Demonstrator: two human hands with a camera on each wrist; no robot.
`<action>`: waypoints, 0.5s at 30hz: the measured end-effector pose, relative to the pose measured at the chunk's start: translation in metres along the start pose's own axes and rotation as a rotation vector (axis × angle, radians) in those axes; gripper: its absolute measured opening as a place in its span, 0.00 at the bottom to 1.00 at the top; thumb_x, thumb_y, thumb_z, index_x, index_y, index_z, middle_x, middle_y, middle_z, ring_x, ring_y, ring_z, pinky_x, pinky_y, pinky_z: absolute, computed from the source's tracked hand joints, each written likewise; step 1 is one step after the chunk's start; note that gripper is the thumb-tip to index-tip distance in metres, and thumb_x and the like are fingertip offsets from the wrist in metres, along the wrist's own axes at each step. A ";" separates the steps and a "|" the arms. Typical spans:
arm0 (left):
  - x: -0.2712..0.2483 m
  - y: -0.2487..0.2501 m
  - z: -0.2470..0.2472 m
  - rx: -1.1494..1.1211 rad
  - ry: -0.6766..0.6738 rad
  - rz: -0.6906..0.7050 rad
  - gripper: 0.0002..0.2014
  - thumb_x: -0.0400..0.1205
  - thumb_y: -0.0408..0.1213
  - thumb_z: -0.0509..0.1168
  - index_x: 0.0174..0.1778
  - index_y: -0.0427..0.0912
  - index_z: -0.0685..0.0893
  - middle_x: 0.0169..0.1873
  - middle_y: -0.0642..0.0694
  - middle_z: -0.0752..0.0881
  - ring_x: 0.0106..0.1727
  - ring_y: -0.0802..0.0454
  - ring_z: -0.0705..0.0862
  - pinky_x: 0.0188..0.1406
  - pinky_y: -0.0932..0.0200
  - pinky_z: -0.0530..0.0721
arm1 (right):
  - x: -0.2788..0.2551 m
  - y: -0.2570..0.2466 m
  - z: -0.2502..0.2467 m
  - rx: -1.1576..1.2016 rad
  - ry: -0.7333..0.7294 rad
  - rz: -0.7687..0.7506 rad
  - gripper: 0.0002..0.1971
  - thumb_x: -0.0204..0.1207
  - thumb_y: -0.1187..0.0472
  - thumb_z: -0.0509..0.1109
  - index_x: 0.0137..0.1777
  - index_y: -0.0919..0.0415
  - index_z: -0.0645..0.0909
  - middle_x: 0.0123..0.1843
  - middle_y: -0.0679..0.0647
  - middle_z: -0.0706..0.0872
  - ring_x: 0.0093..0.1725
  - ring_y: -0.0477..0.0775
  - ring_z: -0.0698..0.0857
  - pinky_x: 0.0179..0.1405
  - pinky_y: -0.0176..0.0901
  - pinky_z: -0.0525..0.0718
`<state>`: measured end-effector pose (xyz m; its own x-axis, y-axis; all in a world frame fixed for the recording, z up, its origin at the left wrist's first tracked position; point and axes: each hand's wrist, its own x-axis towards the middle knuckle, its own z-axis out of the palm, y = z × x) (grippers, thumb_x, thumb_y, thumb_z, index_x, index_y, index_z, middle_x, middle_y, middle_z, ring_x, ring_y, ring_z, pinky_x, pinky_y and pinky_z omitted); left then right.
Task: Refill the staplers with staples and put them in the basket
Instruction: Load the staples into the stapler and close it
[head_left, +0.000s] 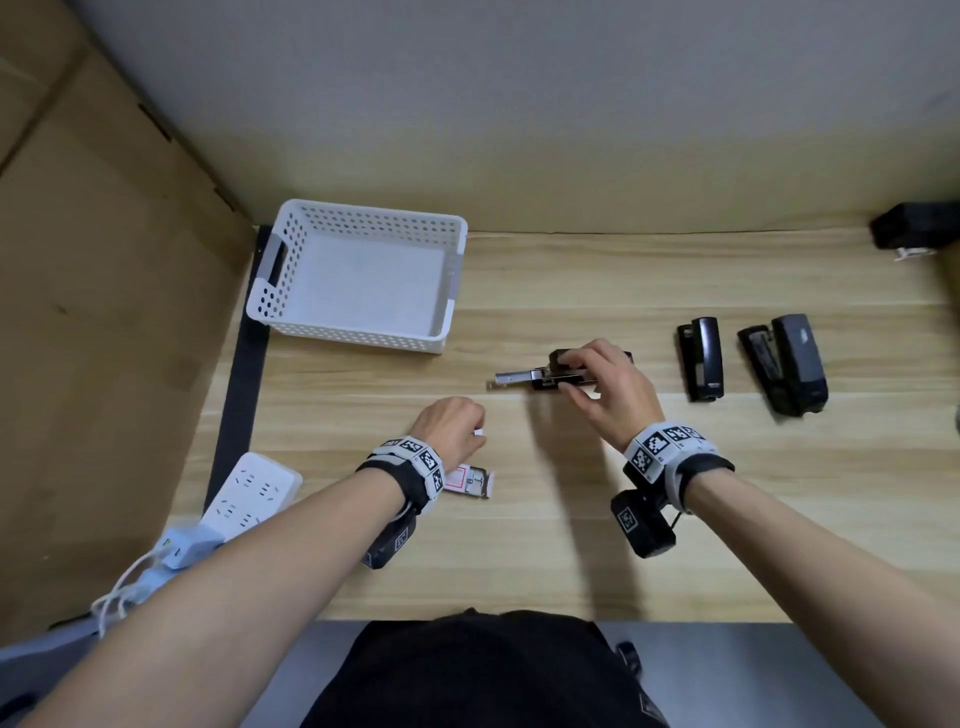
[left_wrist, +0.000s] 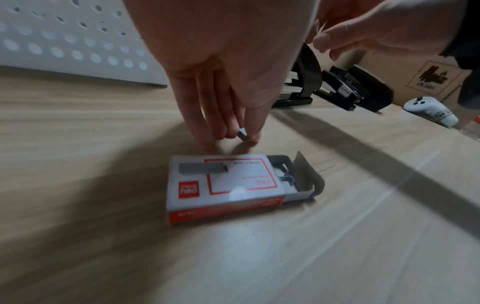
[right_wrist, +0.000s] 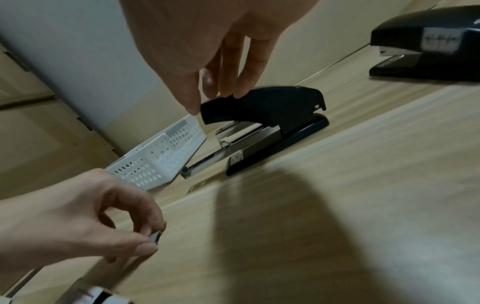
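Wood-grain desk (head_left: 649, 499) w/ a pale wall behind and brown cardboard panels to the left.

Left hand (head_left: 451, 427) hovers low over the desk, thumb and fingertips pinched on a short grey strip of staples (left_wrist: 242, 134); the strip's end shows between the pads in both wrist views. Handling, as a judgement: the strip is light and stiff but brittle, since staples are only glued side by side, so it likely snaps if bent or squeezed across its length. Best held by its long sides, kept level, w/ gentle pressure.

Right hand (head_left: 602, 384) curls over the black metal-and-plastic stapler w/ its silver magazine rail slid out (right_wrist: 262, 123); fingertips rest on the front of the raised top arm, thumb at its tip. Whether it truly grips or just steadies the arm I can't tell for sure, but the fingers bend round it. Stapler prob. heavy enough and rigid; smooth plastic cover could be a bit slippery, and the sprung arm may snap down. The rail points left toward the left hand.

Just near side of the left hand lies the small white-and-red cardboard staple box (left_wrist: 226, 189), end flap open, staples visible inside. Red logo square and red-framed label; the print is upside down and too blurred to read.

Further out: white perforated plastic basket (head_left: 358, 275) at back left, no stapler in it. Two more black staplers (head_left: 753, 364) lie right of the right hand; one has a pale label, unreadable. Cardboard box stamped "UN 3481" (left_wrist: 428, 80) sits beyond them.
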<state>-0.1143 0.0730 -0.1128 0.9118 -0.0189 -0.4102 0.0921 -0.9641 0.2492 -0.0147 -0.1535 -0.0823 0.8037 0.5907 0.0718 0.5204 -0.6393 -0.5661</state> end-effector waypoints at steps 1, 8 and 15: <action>0.001 0.000 -0.001 -0.005 -0.003 -0.001 0.10 0.80 0.44 0.68 0.53 0.44 0.88 0.50 0.46 0.88 0.52 0.44 0.86 0.48 0.53 0.83 | 0.001 0.001 -0.001 0.008 0.013 0.001 0.14 0.76 0.55 0.73 0.60 0.47 0.80 0.55 0.43 0.80 0.54 0.46 0.80 0.38 0.49 0.85; 0.005 0.001 -0.004 0.019 -0.024 0.043 0.08 0.81 0.39 0.66 0.50 0.43 0.88 0.49 0.45 0.89 0.51 0.43 0.86 0.47 0.54 0.81 | 0.004 0.009 -0.004 0.022 0.075 -0.001 0.12 0.76 0.55 0.73 0.59 0.50 0.81 0.55 0.45 0.80 0.56 0.50 0.79 0.38 0.47 0.83; 0.031 0.019 -0.049 0.090 0.124 0.114 0.04 0.78 0.43 0.63 0.38 0.50 0.79 0.42 0.51 0.87 0.46 0.47 0.83 0.42 0.53 0.83 | 0.015 0.019 0.001 0.022 0.094 0.034 0.22 0.73 0.50 0.76 0.64 0.56 0.81 0.61 0.53 0.81 0.60 0.55 0.77 0.58 0.47 0.78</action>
<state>-0.0643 0.0671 -0.0778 0.9571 -0.1017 -0.2713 -0.0455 -0.9775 0.2059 0.0075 -0.1562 -0.0930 0.8449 0.5193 0.1285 0.4867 -0.6464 -0.5876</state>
